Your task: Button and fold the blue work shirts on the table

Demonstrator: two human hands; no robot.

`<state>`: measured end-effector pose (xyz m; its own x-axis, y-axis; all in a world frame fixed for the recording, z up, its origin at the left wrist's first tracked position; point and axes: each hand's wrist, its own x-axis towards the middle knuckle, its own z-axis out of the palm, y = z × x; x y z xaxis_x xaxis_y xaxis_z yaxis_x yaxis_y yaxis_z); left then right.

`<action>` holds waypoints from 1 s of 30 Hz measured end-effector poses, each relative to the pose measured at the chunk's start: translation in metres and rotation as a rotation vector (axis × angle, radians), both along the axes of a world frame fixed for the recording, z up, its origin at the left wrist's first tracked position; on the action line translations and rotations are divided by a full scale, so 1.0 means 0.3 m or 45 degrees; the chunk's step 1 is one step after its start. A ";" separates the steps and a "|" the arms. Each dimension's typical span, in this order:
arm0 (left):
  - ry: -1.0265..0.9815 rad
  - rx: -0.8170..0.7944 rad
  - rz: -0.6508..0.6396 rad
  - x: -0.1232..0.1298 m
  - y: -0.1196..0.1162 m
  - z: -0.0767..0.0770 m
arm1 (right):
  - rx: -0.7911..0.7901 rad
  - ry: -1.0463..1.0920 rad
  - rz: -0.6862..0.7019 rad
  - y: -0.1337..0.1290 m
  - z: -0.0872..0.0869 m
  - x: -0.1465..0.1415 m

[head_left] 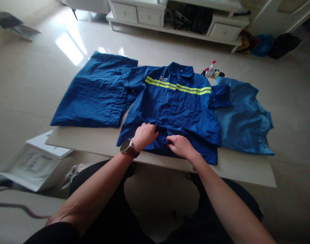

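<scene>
- Blue jacket [193, 117] lay front up on the table [241, 169], collar away from the person, hem near the close edge; that way round probably put the lower front within easy reach.
- Left hand [144, 135], watch [126, 146] on wrist, was on the jacket's lower front, fingers bent down into the cloth; couldn't tell if they pinched it or only pressed.
- Right hand [181, 146] was just beside the front opening, low down, thumb and fingers closed on a bit of jacket cloth; a small pinch likely gave control of that edge without bunching the rest.
- Hands sat apart, either side of the opening, presumably so the cloth between could be kept straight.
- Yellow-striped chest lay fairly flat, with no hand on it; lower front had creases around the hands.
- Dark blue garment [94, 96] lay to the person's left, one jacket sleeve reaching its edge; light blue cloth [243, 118] lay to the right, other sleeve against it. Side placing seemed to leave the middle to the jacket.
- Person sat with knees at the near edge, likely why both forearms reached forward over it.
- Bottles [210, 70] showed past the far edge; their support was hidden. White cabinet [150, 17] stood beyond on the floor [292, 135].
</scene>
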<state>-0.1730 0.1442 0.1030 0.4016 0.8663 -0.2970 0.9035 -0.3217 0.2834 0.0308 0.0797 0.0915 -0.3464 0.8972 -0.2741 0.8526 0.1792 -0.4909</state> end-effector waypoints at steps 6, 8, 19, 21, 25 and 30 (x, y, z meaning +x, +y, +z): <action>-0.836 0.107 -0.024 0.041 -0.039 0.083 | 0.267 0.542 -0.482 0.033 0.053 0.030; -0.979 0.207 0.149 0.066 -0.085 0.103 | 0.338 0.607 -0.641 0.034 0.061 0.029; -1.642 -0.594 0.673 0.129 -0.120 0.018 | 0.455 0.660 -0.629 0.008 0.087 0.013; -1.631 -0.632 0.644 0.127 -0.109 0.008 | 0.467 0.664 -0.598 0.006 0.086 0.011; -1.569 -0.697 0.610 0.141 -0.126 -0.001 | 0.399 0.734 -0.638 0.011 0.072 0.011; -1.534 -0.713 0.604 0.158 -0.133 0.006 | 0.144 0.989 -0.822 0.023 0.054 0.016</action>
